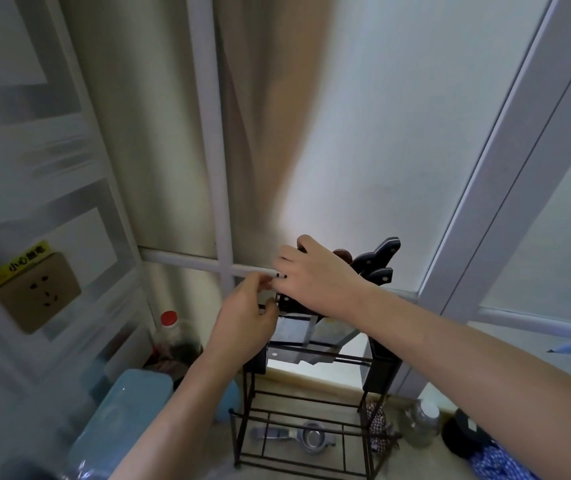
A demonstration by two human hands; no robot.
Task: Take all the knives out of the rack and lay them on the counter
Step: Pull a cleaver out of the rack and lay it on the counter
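Note:
A dark wire knife rack [311, 407] stands on the counter against the frosted window. Several knives stand in its top, their black riveted handles [377, 261] pointing up and steel blades [297, 332] showing below. My right hand [315, 275] reaches over the rack's top and closes around a black knife handle at its left side. At the rack's left edge, my left hand [247, 323] pinches the lower end of a black handle [285, 301]. Most of the gripped handles are hidden by my hands.
A metal lemon squeezer [297, 438] lies under the rack. A blue plastic box [121, 420] and a red-capped bottle [169, 330] sit to the left, a glass jar [420, 422] and dark container [464, 438] to the right. A wall socket [36, 292] is at left.

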